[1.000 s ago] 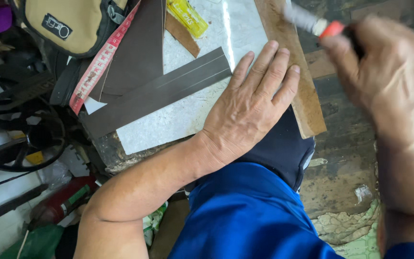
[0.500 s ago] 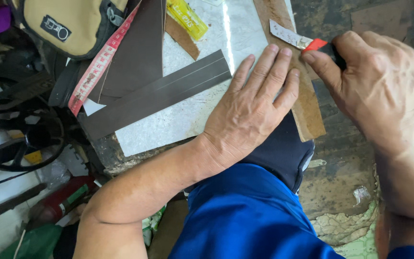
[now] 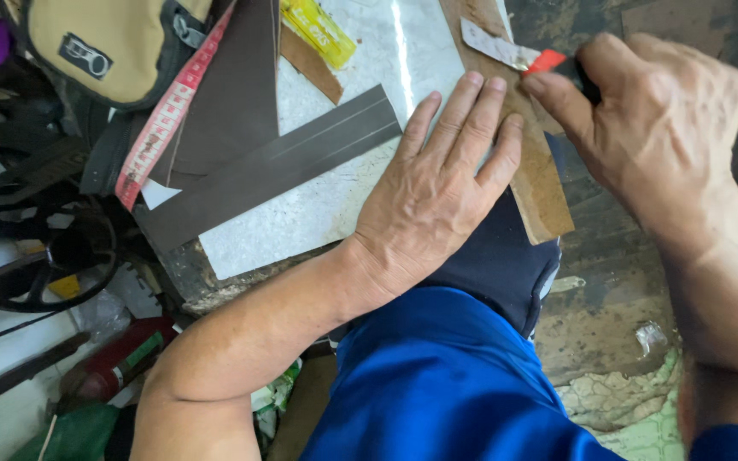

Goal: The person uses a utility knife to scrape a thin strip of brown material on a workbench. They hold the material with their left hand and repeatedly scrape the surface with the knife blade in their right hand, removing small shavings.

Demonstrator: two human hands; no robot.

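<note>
The left hand (image 3: 442,196) lies flat, fingers spread and pressed down on a brown leather strip (image 3: 540,183) that runs from the 12 o'clock edge of the view toward 4 o'clock. It holds nothing; it pins the strip against the white marble slab (image 3: 335,196).

The right hand (image 3: 651,137), at 2 o'clock, is closed around a utility knife (image 3: 548,61) with a red blade holder. Thumb and fingers pinch the handle. The blade tip rests on the strip just beyond the left fingertips.

The strip's lower end overhangs the slab edge, above the dark knee.

A long dark brown leather band (image 3: 275,171) lies diagonally on the slab at 10 o'clock, apart from both hands. A pink measuring tape (image 3: 168,115) hangs at 10 o'clock beside a tan bag (image 3: 104,43). A yellow packet (image 3: 318,30) lies at 12 o'clock.
</note>
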